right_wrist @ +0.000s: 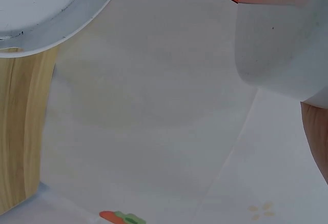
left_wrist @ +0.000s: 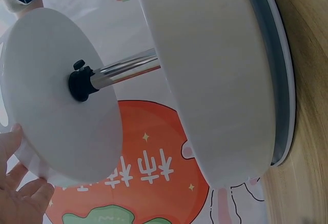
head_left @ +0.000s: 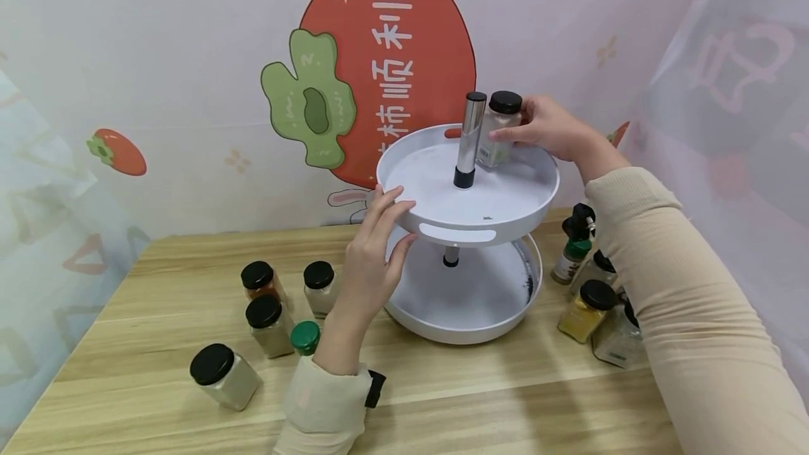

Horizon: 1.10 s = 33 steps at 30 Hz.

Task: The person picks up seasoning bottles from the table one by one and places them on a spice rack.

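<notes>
A white two-tier round tray with a chrome centre post stands on the table. My left hand holds the left front rim of its upper tier, fingers at the edge and thumb lower down. In the left wrist view the fingertips meet the rim beside the upper tier's underside. Right of the post, my right hand grips a clear spice jar with a black lid, over the upper tier. The jar looks mostly empty and tilts slightly. The right wrist view does not show the jar.
Left of the tray stand several jars with black lids, such as a pale one, and a green-capped one. More jars, including a yellow one, crowd the right under my sleeve. A printed curtain hangs behind.
</notes>
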Available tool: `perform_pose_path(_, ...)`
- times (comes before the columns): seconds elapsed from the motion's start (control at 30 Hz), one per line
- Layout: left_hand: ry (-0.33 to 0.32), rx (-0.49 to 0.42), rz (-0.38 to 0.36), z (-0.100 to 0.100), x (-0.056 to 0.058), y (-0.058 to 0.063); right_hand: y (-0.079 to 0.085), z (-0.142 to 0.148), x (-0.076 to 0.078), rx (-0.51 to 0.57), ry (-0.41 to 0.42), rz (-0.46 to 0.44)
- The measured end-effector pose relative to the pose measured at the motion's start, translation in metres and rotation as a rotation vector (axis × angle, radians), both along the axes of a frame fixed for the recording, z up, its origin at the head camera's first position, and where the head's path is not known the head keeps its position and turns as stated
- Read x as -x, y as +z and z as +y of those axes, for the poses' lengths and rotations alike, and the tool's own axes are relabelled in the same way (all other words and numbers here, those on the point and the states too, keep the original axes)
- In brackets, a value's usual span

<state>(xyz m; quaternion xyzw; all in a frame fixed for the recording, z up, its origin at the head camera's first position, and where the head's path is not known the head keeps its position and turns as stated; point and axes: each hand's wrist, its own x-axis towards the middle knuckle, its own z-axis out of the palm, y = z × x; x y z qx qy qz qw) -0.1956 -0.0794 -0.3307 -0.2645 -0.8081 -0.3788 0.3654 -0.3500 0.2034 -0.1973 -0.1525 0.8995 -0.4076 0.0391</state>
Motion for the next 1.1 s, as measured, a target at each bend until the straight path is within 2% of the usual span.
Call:
perform_pose_path(0.43,0.003,0.008,0.02,0.0014,-0.0002,0.0016,-0.0007,0.0003,0.0,-0.028,0.004,0.003)
perform_pose_path(0.73,0.007,0.014,0.007,0.0011,-0.0006,0.0026,-0.0005,0.0001,-0.0009,-0.071,0.017,0.017)
perform_pose_path(1.1,-0.006,0.006,0.001,0.0013,0.0007,0.0006,0.0015,-0.0018,-0.0029,-0.029,0.035,-0.016)
